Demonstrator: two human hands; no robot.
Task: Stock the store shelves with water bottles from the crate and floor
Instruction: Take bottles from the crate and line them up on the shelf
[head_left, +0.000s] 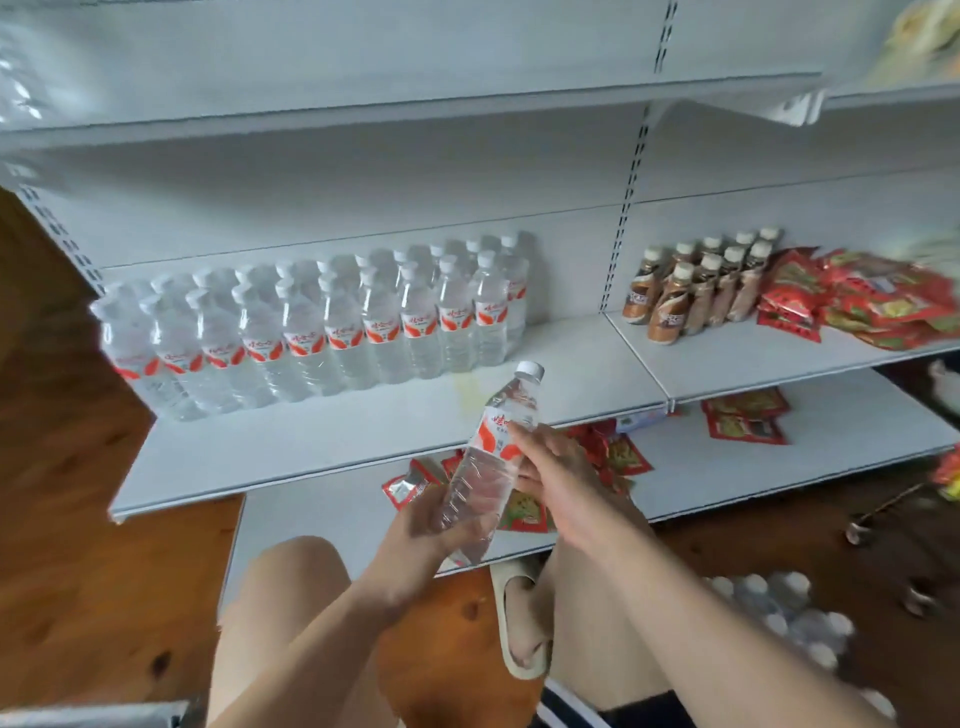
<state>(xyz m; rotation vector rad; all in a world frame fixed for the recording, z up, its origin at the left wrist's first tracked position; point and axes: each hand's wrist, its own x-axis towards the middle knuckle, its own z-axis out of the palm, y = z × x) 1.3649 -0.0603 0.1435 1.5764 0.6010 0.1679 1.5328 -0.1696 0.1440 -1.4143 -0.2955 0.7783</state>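
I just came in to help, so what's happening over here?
A person at the shelf holds one water bottle, tilted, in front of it. The left hand grips its lower half, and the right hand touches its label. Two rows of water bottles already stand on the shelf's left. More bottles sit on the floor.

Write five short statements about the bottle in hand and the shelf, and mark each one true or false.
1. The left hand and the right hand are both on the held bottle. True.
2. The held bottle has no cap. False: a white cap is on it.
3. The water bottles stand in rows at the back of the shelf. True.
4. The brown drink bottles stand among the water bottles. False: they stand in the bay to the right, beside the red packets.
5. The held bottle stands on the shelf. False: it is held tilted in front of it.
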